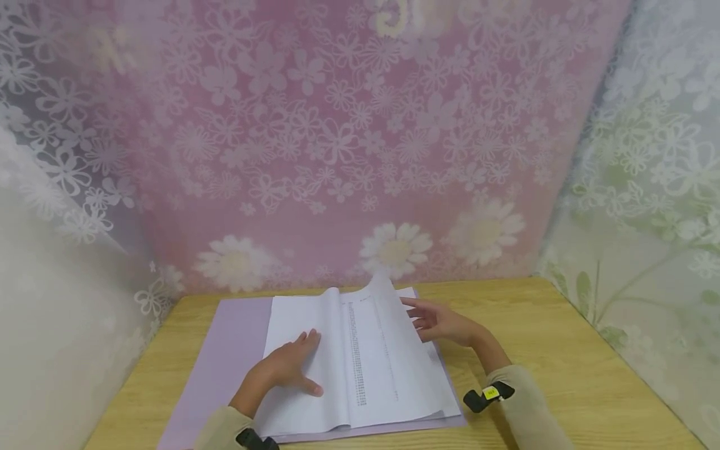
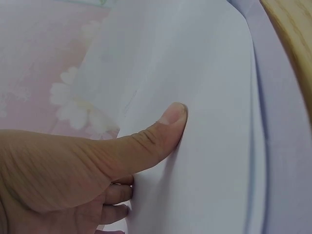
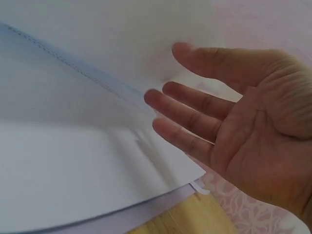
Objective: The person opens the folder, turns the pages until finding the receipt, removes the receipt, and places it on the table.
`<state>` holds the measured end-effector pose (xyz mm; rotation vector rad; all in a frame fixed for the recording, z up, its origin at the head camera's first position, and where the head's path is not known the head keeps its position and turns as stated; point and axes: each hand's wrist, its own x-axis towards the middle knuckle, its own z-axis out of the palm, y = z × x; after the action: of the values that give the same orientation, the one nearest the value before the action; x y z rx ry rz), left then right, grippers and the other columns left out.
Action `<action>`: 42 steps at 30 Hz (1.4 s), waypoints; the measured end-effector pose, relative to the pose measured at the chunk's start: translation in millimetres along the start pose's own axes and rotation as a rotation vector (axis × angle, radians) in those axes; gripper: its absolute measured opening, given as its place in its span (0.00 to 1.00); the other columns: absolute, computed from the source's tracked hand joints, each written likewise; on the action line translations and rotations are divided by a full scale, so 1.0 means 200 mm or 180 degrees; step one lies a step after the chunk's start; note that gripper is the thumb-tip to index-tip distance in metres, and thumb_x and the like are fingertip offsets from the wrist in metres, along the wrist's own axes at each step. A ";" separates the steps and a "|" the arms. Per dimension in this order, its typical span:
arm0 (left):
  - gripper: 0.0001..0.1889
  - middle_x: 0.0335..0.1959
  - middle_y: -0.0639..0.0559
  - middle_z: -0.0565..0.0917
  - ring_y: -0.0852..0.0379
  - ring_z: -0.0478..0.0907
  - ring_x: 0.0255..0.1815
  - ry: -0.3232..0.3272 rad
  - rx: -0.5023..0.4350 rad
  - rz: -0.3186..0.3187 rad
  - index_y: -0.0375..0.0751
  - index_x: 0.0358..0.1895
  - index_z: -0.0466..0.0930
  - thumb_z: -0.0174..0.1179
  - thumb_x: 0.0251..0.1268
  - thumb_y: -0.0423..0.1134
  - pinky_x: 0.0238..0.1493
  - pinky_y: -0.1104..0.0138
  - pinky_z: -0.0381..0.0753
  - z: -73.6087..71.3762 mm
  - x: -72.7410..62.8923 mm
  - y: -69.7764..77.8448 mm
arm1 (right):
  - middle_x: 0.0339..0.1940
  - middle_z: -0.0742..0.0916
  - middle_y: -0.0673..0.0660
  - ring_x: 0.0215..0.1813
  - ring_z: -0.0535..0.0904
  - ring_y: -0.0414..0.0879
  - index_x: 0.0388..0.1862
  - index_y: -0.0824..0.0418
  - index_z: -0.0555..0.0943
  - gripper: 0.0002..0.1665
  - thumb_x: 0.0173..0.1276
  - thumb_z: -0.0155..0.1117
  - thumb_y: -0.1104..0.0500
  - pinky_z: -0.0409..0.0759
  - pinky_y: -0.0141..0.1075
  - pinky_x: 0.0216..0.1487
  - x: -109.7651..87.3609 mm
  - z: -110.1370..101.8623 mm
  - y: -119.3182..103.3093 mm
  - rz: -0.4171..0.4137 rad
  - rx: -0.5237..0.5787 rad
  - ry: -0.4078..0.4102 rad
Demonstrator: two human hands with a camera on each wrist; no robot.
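Observation:
A purple folder lies spread on the table with white sheets in it. One printed sheet stands partly lifted and curves up from the right side, its columns of small text facing me. My left hand rests on the left-hand white page, thumb spread out from the fingers. At the raised sheet's right edge is my right hand, fingers extended and thumb apart. In the right wrist view that hand is beside the lifted sheet; its index finger cannot be made out.
The wooden table runs around the folder. A pink flowered wall stands behind it, with pale patterned panels on both sides. Each wrist carries a black strap; the right one has a yellow label.

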<state>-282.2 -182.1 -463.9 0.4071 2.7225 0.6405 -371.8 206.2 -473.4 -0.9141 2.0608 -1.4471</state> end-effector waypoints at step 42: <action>0.62 0.82 0.35 0.57 0.32 0.60 0.79 0.0043 0.0095 0.0092 0.37 0.81 0.55 0.82 0.43 0.54 0.74 0.40 0.65 0.00 0.00 -0.01 | 0.84 0.57 0.66 0.82 0.55 0.69 0.79 0.54 0.67 0.50 0.61 0.79 0.49 0.63 0.67 0.74 0.08 0.32 -0.16 0.0121 -0.1550 -0.0143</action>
<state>-281.5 -183.5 -464.4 0.4516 2.7466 0.6130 -329.7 146.2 -464.8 -1.0663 2.4288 -0.9036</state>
